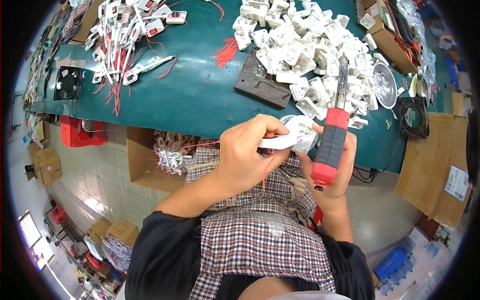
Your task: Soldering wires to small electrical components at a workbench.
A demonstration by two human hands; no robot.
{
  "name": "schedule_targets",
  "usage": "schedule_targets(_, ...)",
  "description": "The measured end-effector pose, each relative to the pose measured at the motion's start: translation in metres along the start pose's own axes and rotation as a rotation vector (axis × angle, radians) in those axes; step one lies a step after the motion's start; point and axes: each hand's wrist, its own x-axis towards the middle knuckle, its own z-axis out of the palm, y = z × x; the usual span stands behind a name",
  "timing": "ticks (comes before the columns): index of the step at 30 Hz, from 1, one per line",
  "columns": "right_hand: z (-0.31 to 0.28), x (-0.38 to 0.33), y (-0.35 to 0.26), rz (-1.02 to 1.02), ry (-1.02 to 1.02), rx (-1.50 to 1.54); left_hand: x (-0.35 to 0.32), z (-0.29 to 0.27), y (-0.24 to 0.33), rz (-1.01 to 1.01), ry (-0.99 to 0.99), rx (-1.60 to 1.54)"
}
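My left hand (pixel 250 145) pinches a white plastic switch part (pixel 274 142) with thin red wires (pixel 268 170) hanging from it, just off the table's near edge. Against that part sits a white plastic housing (pixel 303 134), which the fingertips of my right hand (pixel 334 165) touch. The same hand is closed around a red and black soldering gun (pixel 332 145), its metal barrel pointing away toward the heap of white housings (pixel 315 45). What the far fingers of my right hand do behind the gun's handle is hidden.
On the green table (pixel 195 65) lie a dark metal block (pixel 262 82), a pile of wired white parts (pixel 122 35), red wires (pixel 227 52), a metal bowl (pixel 384 85) and two fans (pixel 67 82) (pixel 413 117). A cardboard box (pixel 142 160) with wired parts stands below the edge.
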Motion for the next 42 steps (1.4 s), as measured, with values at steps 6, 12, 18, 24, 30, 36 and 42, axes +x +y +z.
schedule_targets(6, 0.002, -0.003, -0.007, 0.061, 0.047, -0.028, 0.0, 0.004, -0.005, -0.037, 0.023, 0.047)
schedule_targets(12, -0.052, -0.029, -0.038, 0.552, 0.033, 0.384, 0.003, 0.012, -0.007, -0.042, 0.018, 0.028)
schedule_targets(18, -0.096, -0.066, -0.047, 0.617, -0.131, 0.384, -0.002, 0.015, -0.009, -0.062, 0.011, 0.043)
schedule_targets(24, -0.1, -0.084, -0.047, 0.467, -0.244, -0.037, -0.001, 0.02, -0.009, -0.053, 0.034, 0.018)
schedule_targets(30, -0.092, -0.082, -0.045, 0.407, -0.295, -0.078, 0.0, 0.019, -0.011, -0.03, 0.055, 0.037)
schedule_targets(36, -0.091, -0.081, -0.044, 0.453, -0.328, -0.081, -0.001, 0.018, -0.009, -0.044, 0.027, 0.041)
schedule_targets(42, -0.09, -0.08, -0.045, 0.481, -0.312, -0.067, -0.001, 0.019, -0.009, -0.046, 0.023, 0.03)
